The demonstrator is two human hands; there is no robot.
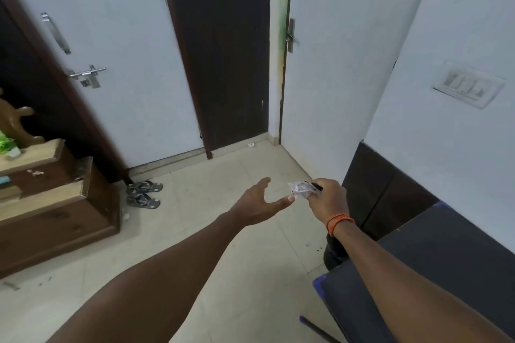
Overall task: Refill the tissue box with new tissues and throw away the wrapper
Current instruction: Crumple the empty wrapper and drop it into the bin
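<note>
My right hand [328, 199] is closed around a crumpled clear plastic wrapper [300, 189], held out over the tiled floor; an orange thread band circles that wrist. My left hand [260, 203] is stretched forward just left of the wrapper, fingers spread and palm turned inward, holding nothing; one fingertip almost reaches the wrapper. No tissue box shows in this view.
A white door [117, 58] with a bolt stands ahead on the left, another white door [334, 69] on the right. A wooden cabinet [55, 203] lines the left edge, with sandals [143, 193] beside it. A dark table [446, 245] sits at the right, and a dark object [335, 253] is on the floor.
</note>
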